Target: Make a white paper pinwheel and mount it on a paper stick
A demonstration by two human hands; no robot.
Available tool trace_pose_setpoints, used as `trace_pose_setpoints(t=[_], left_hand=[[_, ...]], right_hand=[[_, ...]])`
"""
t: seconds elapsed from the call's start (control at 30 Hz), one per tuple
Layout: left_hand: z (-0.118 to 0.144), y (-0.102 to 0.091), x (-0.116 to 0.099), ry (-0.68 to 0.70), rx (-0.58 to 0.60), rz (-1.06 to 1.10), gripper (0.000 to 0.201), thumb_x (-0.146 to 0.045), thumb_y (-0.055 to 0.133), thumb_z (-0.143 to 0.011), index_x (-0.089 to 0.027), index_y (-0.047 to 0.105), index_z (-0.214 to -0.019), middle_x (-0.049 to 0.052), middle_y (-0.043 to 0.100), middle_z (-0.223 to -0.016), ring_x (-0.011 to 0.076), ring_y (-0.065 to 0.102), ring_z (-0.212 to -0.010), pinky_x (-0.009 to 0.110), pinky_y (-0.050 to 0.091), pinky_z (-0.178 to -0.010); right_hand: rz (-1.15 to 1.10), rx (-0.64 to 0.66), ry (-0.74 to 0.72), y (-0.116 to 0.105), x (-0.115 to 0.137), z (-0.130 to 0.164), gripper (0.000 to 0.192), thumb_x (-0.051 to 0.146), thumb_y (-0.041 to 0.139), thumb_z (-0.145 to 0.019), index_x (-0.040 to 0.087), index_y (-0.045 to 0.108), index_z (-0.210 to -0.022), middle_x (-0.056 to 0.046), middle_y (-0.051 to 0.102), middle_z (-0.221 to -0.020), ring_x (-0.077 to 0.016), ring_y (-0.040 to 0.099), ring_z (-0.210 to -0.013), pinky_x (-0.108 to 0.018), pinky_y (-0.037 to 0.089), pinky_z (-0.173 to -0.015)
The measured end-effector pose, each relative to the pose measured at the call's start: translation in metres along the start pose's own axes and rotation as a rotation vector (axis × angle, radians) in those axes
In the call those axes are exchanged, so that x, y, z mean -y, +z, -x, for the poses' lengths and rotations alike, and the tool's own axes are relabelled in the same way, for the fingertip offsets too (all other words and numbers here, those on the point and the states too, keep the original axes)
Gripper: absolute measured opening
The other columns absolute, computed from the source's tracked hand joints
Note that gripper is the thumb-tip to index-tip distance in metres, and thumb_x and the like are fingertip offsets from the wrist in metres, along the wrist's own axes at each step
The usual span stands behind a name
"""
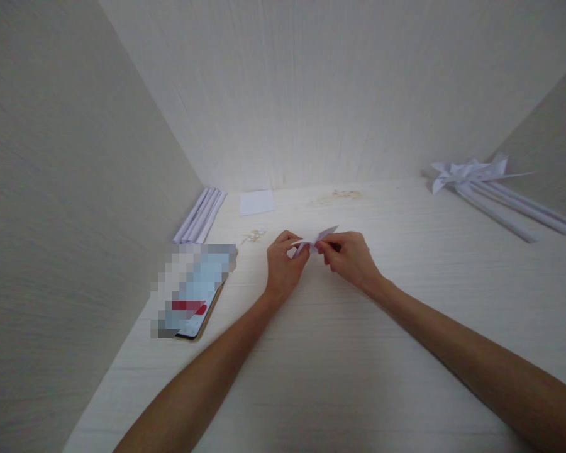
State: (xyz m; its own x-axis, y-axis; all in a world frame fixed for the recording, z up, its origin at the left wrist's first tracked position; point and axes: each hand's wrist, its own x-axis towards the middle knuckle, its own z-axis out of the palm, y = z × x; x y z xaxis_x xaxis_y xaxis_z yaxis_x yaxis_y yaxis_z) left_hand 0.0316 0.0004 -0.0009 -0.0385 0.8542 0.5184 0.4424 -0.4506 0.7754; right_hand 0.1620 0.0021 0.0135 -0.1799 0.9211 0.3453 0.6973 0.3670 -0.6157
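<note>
Above the middle of the table, a small piece of white paper (pixel 329 233) with pointed, bent flaps is held between both hands. My left hand (pixel 283 264) pinches its left side, thumb and fingers closed on it. From the right, my right hand (pixel 351 257) grips the paper's centre with thumb and fingertips pressed together. The fingers cover much of the middle, so anything small between them is hidden.
Rolled paper sticks (pixel 200 216) lie at the left wall, near a phone (pixel 202 296). A square paper sheet (pixel 257 202) sits at the back. Small pale bits (pixel 253 236) and tan bits (pixel 346 195) are scattered. Paper pinwheels (pixel 469 173) on sticks lie back right.
</note>
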Motion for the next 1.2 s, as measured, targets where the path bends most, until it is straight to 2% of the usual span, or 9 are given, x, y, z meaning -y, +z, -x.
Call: trace_pose_setpoints(t=[0.07, 0.27, 0.5, 0.57, 0.8, 0.87, 0.97, 1.1, 1.2], left_hand=[[0.0, 0.0, 0.0, -0.016, -0.033, 0.003, 0.012, -0.011, 0.057, -0.066, -0.018, 0.061, -0.056, -0.003, 0.053, -0.059, 0.0101, 0.05, -0.06, 0.024, 0.038, -0.058], [-0.001, 0.003, 0.0, -0.124, -0.066, 0.076, 0.014, -0.013, 0.057, -0.065, -0.018, 0.059, -0.052, -0.003, 0.051, -0.059, 0.0102, 0.049, -0.06, 0.024, 0.038, -0.059], [-0.001, 0.002, 0.002, -0.162, 0.0, 0.167, 0.013, -0.014, 0.056, -0.066, -0.017, 0.061, -0.054, -0.002, 0.05, -0.06, 0.0106, 0.048, -0.062, 0.025, 0.038, -0.06], [-0.001, 0.001, 0.004, -0.157, 0.014, 0.174, 0.014, -0.015, 0.055, -0.066, -0.017, 0.061, -0.054, -0.002, 0.05, -0.06, 0.0106, 0.049, -0.062, 0.025, 0.038, -0.06], [0.0, 0.003, 0.007, -0.17, 0.04, 0.227, 0.012, -0.017, 0.057, -0.066, -0.017, 0.061, -0.055, -0.001, 0.051, -0.062, 0.0106, 0.05, -0.063, 0.025, 0.039, -0.06], [0.0, 0.004, 0.006, -0.167, 0.042, 0.232, 0.012, -0.017, 0.057, -0.066, -0.017, 0.062, -0.056, -0.001, 0.051, -0.063, 0.0105, 0.05, -0.063, 0.024, 0.039, -0.06], [0.0, 0.003, 0.004, -0.163, 0.024, 0.239, 0.012, -0.017, 0.056, -0.067, -0.017, 0.063, -0.057, -0.001, 0.052, -0.063, 0.0104, 0.05, -0.063, 0.024, 0.039, -0.06], [0.001, 0.003, 0.002, -0.154, -0.006, 0.227, 0.012, -0.016, 0.056, -0.067, -0.017, 0.063, -0.057, -0.002, 0.051, -0.062, 0.0102, 0.05, -0.063, 0.024, 0.039, -0.061], [0.001, 0.003, 0.002, -0.161, 0.005, 0.224, 0.013, -0.016, 0.056, -0.067, -0.017, 0.063, -0.056, -0.002, 0.051, -0.062, 0.0104, 0.05, -0.063, 0.024, 0.039, -0.061]], right_hand=[[-0.063, -0.021, 0.042, 0.003, 0.003, 0.001, 0.031, 0.023, 0.047, -0.076, 0.014, 0.054, -0.048, 0.0, 0.051, -0.041, -0.0086, 0.043, -0.039, -0.021, 0.028, -0.045], [-0.045, -0.101, -0.066, 0.007, 0.002, 0.005, 0.029, 0.024, 0.047, -0.075, 0.015, 0.055, -0.048, -0.001, 0.054, -0.046, -0.0099, 0.045, -0.043, -0.023, 0.031, -0.049], [-0.655, 0.088, 0.424, 0.009, 0.003, -0.002, 0.025, 0.031, 0.051, -0.066, 0.016, 0.049, -0.046, 0.004, 0.04, -0.034, -0.0064, 0.031, -0.029, -0.021, 0.022, -0.033], [-0.683, 0.111, 0.453, 0.008, 0.003, -0.004, 0.025, 0.032, 0.051, -0.065, 0.016, 0.049, -0.045, 0.005, 0.039, -0.033, -0.0059, 0.029, -0.029, -0.021, 0.02, -0.033], [0.08, -0.09, -0.142, 0.0, -0.001, 0.004, 0.028, 0.022, 0.047, -0.071, 0.015, 0.049, -0.043, -0.001, 0.048, -0.044, -0.0084, 0.037, -0.043, -0.025, 0.023, -0.046], [0.107, -0.103, -0.168, 0.001, 0.0, 0.005, 0.028, 0.021, 0.046, -0.072, 0.015, 0.049, -0.044, -0.001, 0.05, -0.046, -0.0089, 0.038, -0.044, -0.025, 0.024, -0.046], [-0.144, -0.109, 0.086, 0.004, 0.006, 0.004, 0.027, 0.026, 0.049, -0.069, 0.016, 0.049, -0.044, 0.001, 0.045, -0.04, -0.0084, 0.036, -0.039, -0.024, 0.024, -0.043], [-0.676, 0.07, 0.534, 0.007, 0.014, 0.0, 0.024, 0.027, 0.048, -0.068, 0.017, 0.046, -0.046, 0.005, 0.036, -0.035, -0.0064, 0.028, -0.03, -0.023, 0.02, -0.035], [-0.59, 0.069, 0.458, 0.005, 0.011, 0.0, 0.025, 0.027, 0.047, -0.069, 0.017, 0.047, -0.046, 0.004, 0.037, -0.036, -0.0068, 0.029, -0.031, -0.023, 0.021, -0.036]])
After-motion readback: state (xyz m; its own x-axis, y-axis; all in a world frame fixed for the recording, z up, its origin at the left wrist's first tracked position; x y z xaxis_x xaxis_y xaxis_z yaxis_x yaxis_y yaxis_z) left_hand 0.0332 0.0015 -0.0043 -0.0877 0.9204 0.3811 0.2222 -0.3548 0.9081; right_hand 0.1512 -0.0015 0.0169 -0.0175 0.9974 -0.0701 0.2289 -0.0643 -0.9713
